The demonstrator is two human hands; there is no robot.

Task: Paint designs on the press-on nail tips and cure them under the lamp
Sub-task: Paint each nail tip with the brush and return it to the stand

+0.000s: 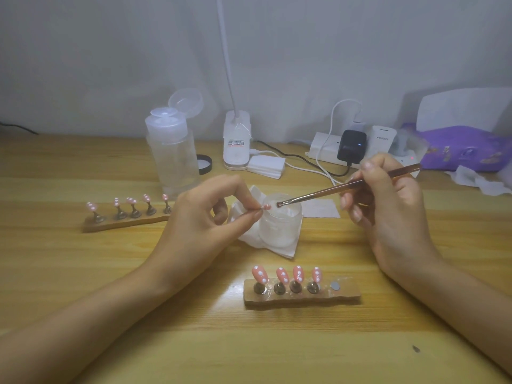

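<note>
Wooden table, everything within reach.

Left hand: thumb and forefinger pinch one nail tip on its little stem and hold it above the jar; other fingers curl loosely.

Right hand: fingers wrap the brush like a pen, bristle end over the jar mouth, just beside the held tip. Touching the tip or the jar contents? Can't tell, too small.

Lamp stands at the back beside the clear bottle. Probably the curing lamp, but nothing shows it lit.

Far holder: five pink tips, all with white dots. Near holder: four dotted pink tips, fifth spot bare, so the held tip likely belongs there.

Progress, my read: nine of ten tips carry dots, and the tenth is in hand and looks pink with some white on it. Painting is nearly done, unless this is a top coat pass. Left: finish this tip, reseat it, cure. No tip sits under the lamp now, so cure status is unknown.
</note>
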